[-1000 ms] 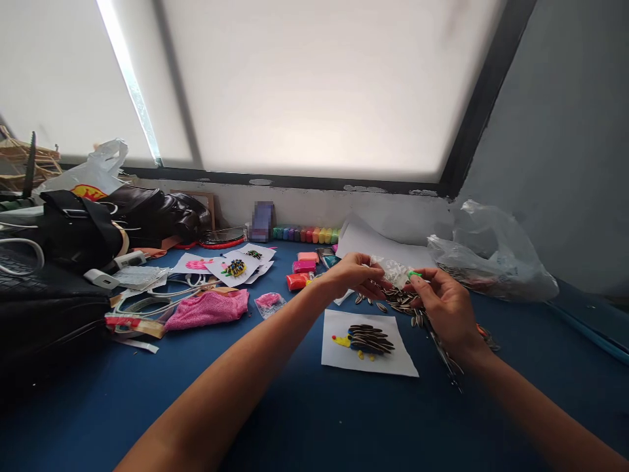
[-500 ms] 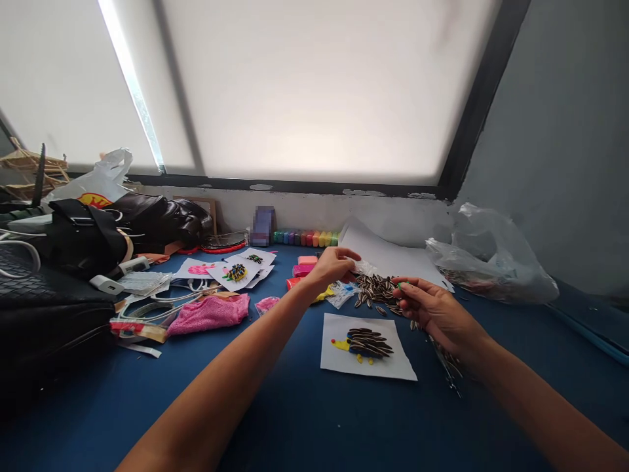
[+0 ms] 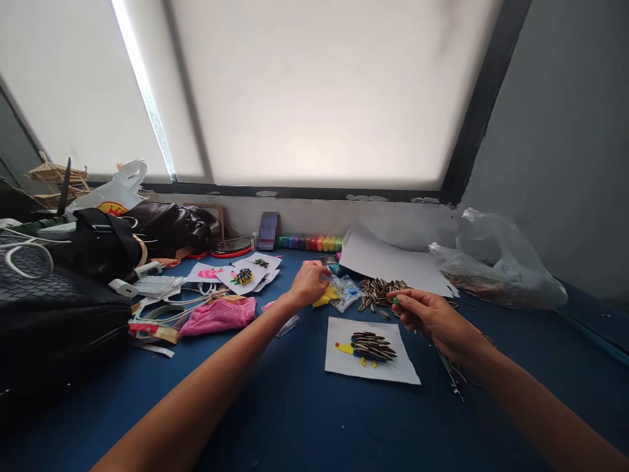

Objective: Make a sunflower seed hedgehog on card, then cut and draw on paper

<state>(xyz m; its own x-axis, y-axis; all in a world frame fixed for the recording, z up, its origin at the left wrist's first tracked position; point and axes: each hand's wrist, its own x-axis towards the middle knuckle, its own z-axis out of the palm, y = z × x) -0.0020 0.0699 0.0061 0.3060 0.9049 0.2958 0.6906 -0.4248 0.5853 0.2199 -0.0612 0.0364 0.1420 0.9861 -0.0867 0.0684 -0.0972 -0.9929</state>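
Note:
My right hand [image 3: 423,313] pinches a small green piece of modelling clay [image 3: 396,300] between thumb and fingertips, just in front of a heap of striped sunflower seeds [image 3: 378,292]. My left hand [image 3: 309,286] hovers at the clay packets, its fingers loosely bent and apart; nothing shows in it. Beside it lie a yellow clay packet [image 3: 324,296] and crumpled clear plastic wrappers [image 3: 346,292]. Nearer to me, on a white paper card [image 3: 339,367], is a hedgehog figure [image 3: 371,347] with a yellow clay snout, red nose, yellow feet and seeds for spines.
Finished cards [image 3: 243,275], a pink cloth [image 3: 219,316], cables and black bags [image 3: 63,347] crowd the left. Coloured clay packs [image 3: 312,242] line the wall. White sheets [image 3: 393,259] and a plastic bag [image 3: 506,282] stand behind right; tweezers [image 3: 451,377] lie under my right forearm.
My left hand has moved left, from the plastic by the seeds to the clay packets. The right hand keeps the green clay near the seed heap. The camera view has shifted slightly.

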